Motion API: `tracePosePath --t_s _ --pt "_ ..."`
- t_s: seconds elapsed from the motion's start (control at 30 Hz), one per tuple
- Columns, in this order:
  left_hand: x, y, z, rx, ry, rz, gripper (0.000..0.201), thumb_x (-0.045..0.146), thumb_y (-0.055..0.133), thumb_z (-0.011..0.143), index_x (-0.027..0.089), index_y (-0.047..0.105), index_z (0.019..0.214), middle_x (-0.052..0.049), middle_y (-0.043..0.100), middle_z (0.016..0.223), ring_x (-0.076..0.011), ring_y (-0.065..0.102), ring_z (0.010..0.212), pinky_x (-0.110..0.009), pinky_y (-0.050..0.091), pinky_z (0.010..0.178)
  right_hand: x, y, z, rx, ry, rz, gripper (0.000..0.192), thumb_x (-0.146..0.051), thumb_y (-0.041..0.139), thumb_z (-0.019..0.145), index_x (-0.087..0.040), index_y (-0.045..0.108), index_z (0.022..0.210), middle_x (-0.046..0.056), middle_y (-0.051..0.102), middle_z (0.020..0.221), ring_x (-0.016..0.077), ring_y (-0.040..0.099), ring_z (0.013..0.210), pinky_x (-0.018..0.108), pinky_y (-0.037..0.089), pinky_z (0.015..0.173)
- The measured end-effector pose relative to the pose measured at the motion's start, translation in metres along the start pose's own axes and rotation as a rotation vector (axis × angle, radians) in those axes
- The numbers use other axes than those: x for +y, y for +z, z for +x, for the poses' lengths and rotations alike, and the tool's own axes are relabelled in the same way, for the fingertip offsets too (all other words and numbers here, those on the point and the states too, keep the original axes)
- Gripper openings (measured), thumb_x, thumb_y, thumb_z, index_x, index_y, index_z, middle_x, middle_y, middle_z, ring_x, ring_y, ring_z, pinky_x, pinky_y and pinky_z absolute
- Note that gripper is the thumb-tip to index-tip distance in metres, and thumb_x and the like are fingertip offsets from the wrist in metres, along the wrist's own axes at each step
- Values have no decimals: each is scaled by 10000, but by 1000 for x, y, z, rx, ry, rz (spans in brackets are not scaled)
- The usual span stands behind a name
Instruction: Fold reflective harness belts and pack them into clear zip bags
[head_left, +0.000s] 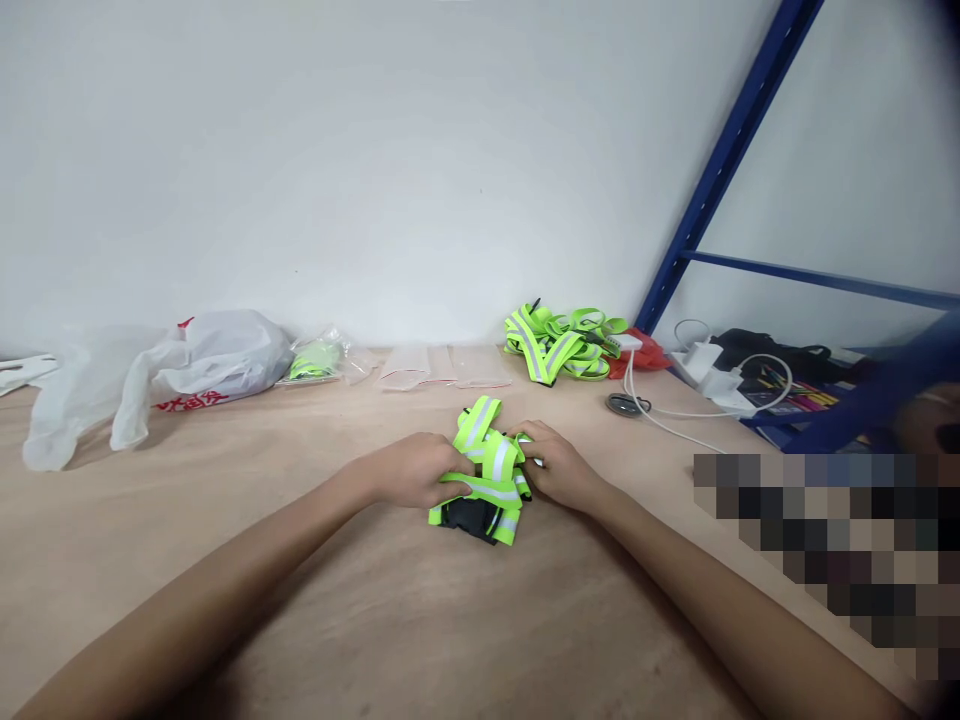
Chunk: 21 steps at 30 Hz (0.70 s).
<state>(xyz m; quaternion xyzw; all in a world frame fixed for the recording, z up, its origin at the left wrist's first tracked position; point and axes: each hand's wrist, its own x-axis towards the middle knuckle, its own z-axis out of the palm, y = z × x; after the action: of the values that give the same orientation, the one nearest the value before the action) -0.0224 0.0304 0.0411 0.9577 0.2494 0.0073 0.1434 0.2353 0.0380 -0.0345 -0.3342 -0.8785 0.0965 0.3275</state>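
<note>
A bunched neon-green reflective vest (491, 490) made of straps with silver stripes lies on the wooden tabletop in the middle of the head view. A black patch shows at its near side. From the left, my left hand (424, 470) is closed on its straps, thumb on top. My right hand (555, 465) pinches the straps on the right side, its fingertips partly hidden behind the green band. Farther back, a heap of similar green reflective straps (559, 345) rests against the wall.
Flat clear zip bags (446, 367) lie near the wall, left of the heap. Beside them are a bagged green item (319, 360) and a white plastic bag (225, 355). White cables (660, 405) and a black round object (626, 404) lie right. A blue metal frame (724, 170) stands there.
</note>
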Motion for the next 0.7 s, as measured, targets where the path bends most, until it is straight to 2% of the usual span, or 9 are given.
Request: tracePosePath --t_s 0.13,0.27,0.47,0.7 --pt "6 -3 -2 -43 -28 -24 152 318 602 880 215 659 784 -11 673 733 -186 603 679 -272 356 611 -1 -1 0 -1 7 13 414 74 474 725 -220 743 834 63 692 1057 228 602 996 383 496 875" --pt "12 -4 -6 -69 -58 3 251 438 725 781 241 682 931 -29 682 949 -234 649 825 -277 388 642 -1 -2 0 -10 17 8 438 96 467 686 -220 743 814 58 693 1068 226 608 1003 386 500 881" --pt "22 1 -6 -41 -30 178 265 297 747 721 188 675 951 -96 584 1145 -281 612 960 -348 471 806 0 0 0 -22 37 -9 407 89 494 702 -211 743 822 66 694 1079 230 610 1016 397 496 898" --pt "23 -10 -7 6 62 162 234 219 678 784 184 650 1013 -96 595 1117 -289 570 1051 -384 443 924 1 -1 -1 21 45 27 367 49 504 720 -219 731 825 62 690 1141 230 615 1064 416 492 931"
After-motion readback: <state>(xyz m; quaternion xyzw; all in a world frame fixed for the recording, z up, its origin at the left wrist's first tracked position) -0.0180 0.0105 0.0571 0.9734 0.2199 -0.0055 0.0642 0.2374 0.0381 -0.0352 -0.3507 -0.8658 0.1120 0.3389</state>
